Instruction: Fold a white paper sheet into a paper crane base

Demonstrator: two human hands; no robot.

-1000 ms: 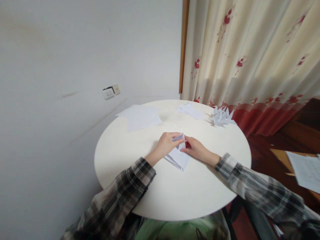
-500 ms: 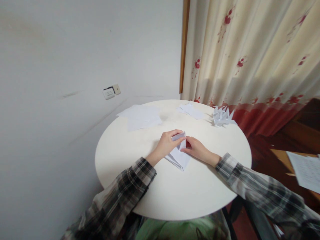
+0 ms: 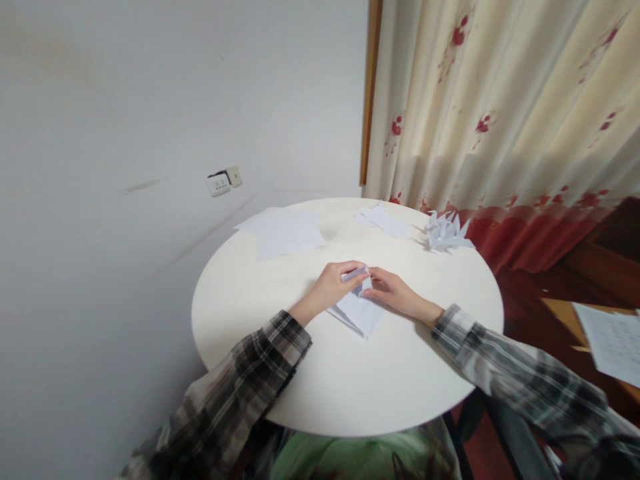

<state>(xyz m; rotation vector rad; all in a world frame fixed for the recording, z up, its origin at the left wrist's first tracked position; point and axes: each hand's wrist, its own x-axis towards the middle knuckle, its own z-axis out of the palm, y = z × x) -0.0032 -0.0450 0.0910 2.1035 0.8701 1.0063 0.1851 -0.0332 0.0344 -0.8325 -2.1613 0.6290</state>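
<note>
A folded white sheet of paper [image 3: 361,313] lies near the middle of the round white table [image 3: 250,320], one corner pointing toward me. My left hand [image 3: 337,283] pinches its raised upper flap between thumb and fingers. On the flap's right side, my right hand [image 3: 390,288] has its fingertips closed on the paper's edge, thumb lower on the fold. Several layers show along the paper's lower left edge. The fingers hide part of the upper folds.
Loose white sheets [image 3: 287,233] lie at the table's back left. Smaller paper pieces [image 3: 383,220] are at the back. A cluster of pointed folded paper shapes [image 3: 445,233] stands back right. Beyond are a wall socket [image 3: 219,185], a curtain [image 3: 480,100] and written papers [image 3: 613,340].
My right hand has shifted slightly, its fingers now stretched further toward the top of the flap. The left hand keeps its pinch, and the paper has moved only a little.
</note>
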